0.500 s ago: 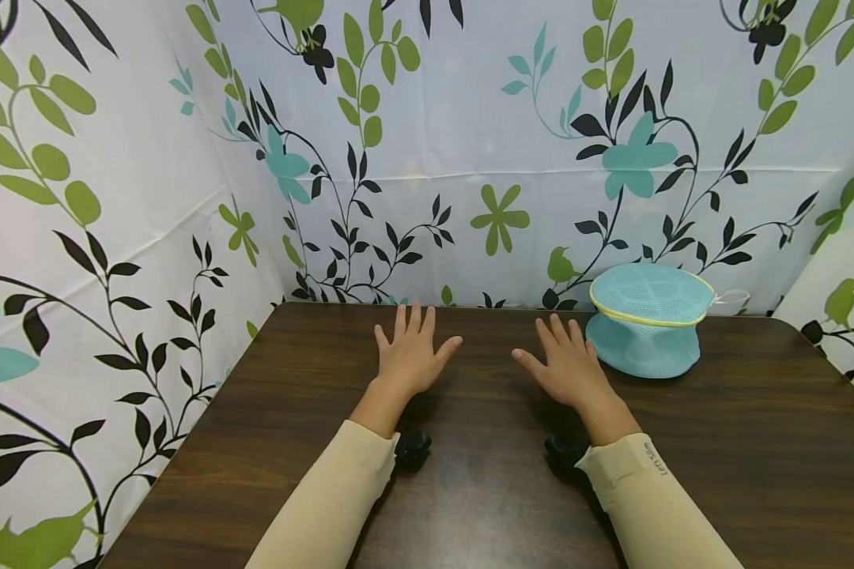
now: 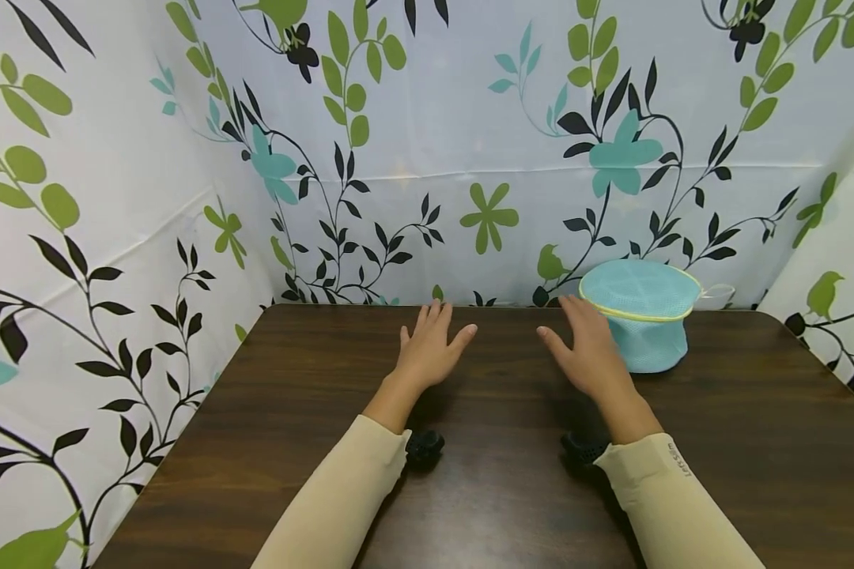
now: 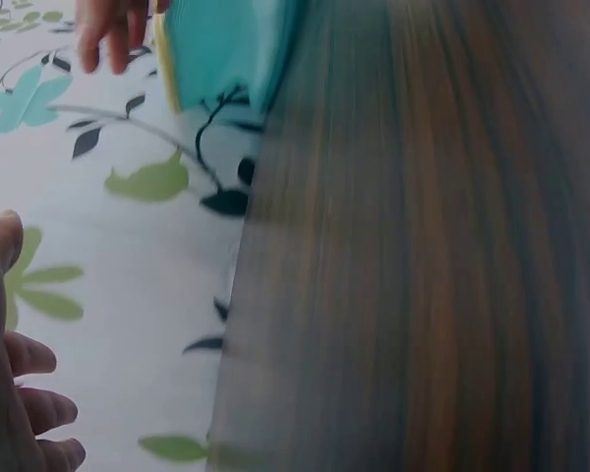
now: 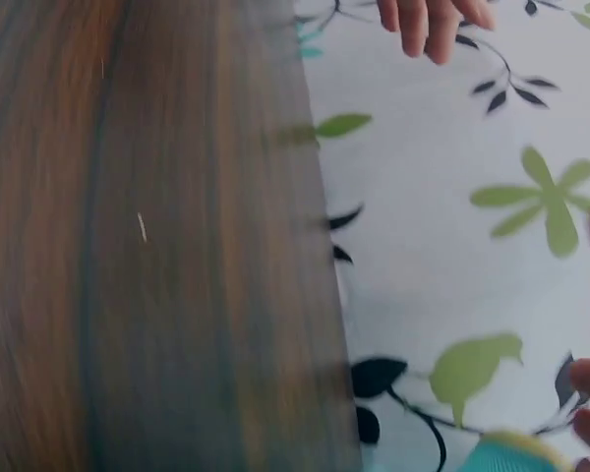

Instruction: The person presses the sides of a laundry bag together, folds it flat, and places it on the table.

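Observation:
Both hands hover over the dark wooden table, apart from each other and holding nothing. The left hand point(image 2: 429, 348) has its fingers stretched forward and its thumb out to the right. To its right, the right hand point(image 2: 592, 352) also has extended fingers, with its thumb pointing left. Just beyond that hand stands a light-blue mesh basket point(image 2: 644, 336) with a yellow rim and a white loop; in the head view the hand overlaps its left side, and I cannot tell whether they touch. The left wrist view shows part of the mesh basket point(image 3: 221, 49) near the top.
The brown table point(image 2: 498, 490) reaches back to a white curtain point(image 2: 413, 95) printed with leaves, flowers and birds. More of this cloth hangs at the left and right. A black device point(image 2: 425, 448) sits under each wrist.
The head view has shifted slightly, moving the background left. Both hands appear a little further right in it, and the right hand now overlaps the mesh basket's left side.

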`<act>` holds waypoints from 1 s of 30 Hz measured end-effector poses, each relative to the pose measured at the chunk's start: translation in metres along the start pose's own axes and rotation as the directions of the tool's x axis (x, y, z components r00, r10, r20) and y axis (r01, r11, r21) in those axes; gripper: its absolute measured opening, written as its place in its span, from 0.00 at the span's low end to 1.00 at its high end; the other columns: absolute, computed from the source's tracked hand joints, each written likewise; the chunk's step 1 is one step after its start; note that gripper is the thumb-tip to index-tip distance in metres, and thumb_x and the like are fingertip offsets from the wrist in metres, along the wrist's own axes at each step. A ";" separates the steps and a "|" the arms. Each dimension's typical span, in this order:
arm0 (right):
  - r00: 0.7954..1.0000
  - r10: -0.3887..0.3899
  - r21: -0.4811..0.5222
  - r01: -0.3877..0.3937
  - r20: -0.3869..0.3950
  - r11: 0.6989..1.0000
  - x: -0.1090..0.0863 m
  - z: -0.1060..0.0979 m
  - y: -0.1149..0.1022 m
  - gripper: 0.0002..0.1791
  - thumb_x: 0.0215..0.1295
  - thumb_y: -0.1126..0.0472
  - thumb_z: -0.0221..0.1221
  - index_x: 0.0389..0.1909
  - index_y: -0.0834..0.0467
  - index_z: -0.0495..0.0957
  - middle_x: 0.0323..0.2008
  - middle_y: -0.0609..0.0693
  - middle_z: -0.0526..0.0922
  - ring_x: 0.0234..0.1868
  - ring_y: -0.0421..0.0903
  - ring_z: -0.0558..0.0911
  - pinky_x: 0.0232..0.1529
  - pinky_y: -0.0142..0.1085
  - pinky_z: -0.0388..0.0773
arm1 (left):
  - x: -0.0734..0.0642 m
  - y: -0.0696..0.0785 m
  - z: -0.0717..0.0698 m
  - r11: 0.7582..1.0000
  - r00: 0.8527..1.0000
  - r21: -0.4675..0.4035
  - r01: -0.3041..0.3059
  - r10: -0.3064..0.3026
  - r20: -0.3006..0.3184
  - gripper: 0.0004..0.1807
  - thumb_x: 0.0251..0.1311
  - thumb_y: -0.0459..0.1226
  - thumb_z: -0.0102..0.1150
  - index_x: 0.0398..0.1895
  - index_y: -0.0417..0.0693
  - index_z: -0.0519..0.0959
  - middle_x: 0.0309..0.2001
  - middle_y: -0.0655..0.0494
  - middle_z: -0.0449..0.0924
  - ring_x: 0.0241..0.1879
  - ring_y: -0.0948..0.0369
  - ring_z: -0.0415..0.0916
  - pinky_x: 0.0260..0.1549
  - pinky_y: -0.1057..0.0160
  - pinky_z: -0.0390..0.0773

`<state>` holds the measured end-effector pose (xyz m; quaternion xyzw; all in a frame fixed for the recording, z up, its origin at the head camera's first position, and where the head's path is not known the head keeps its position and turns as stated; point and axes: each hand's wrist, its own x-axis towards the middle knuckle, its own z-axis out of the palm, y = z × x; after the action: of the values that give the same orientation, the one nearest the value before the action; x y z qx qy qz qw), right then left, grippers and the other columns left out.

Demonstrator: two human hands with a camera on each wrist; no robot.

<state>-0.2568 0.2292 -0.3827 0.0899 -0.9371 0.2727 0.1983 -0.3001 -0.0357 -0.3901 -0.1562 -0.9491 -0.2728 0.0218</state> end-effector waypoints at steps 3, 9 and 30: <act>0.966 -0.028 0.032 0.037 -0.256 0.999 0.001 -0.011 0.006 0.30 0.70 0.50 0.57 0.64 0.67 0.70 0.63 0.67 0.72 0.68 0.67 0.64 0.68 0.60 0.57 | 0.004 0.010 0.004 0.998 1.000 -0.058 -0.023 0.023 0.006 0.45 0.67 0.70 0.29 0.80 0.57 0.45 0.80 0.54 0.41 0.79 0.53 0.36 0.70 0.32 0.41; 0.765 0.229 0.197 -0.136 -0.602 0.971 0.001 -0.039 0.024 0.23 0.65 0.55 0.58 0.56 0.64 0.79 0.56 0.63 0.73 0.61 0.61 0.66 0.60 0.57 0.64 | 0.015 0.035 0.015 0.970 0.996 -0.230 -0.078 0.087 0.026 0.42 0.70 0.66 0.33 0.79 0.53 0.49 0.79 0.52 0.46 0.78 0.52 0.43 0.72 0.38 0.46; 0.574 0.819 0.963 -0.215 -0.008 0.160 -0.009 -0.064 0.065 0.26 0.66 0.65 0.61 0.65 0.52 0.73 0.34 0.45 0.77 0.25 0.40 0.76 0.25 0.29 0.72 | 0.026 0.104 0.068 0.875 0.982 -0.484 0.024 0.071 0.176 0.37 0.69 0.66 0.37 0.77 0.66 0.55 0.76 0.56 0.58 0.74 0.52 0.57 0.69 0.43 0.60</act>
<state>-0.2457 0.3189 -0.3683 -0.2495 -0.4940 0.7923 0.2568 -0.2901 0.0907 -0.3910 -0.1933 -0.8466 -0.4848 -0.1043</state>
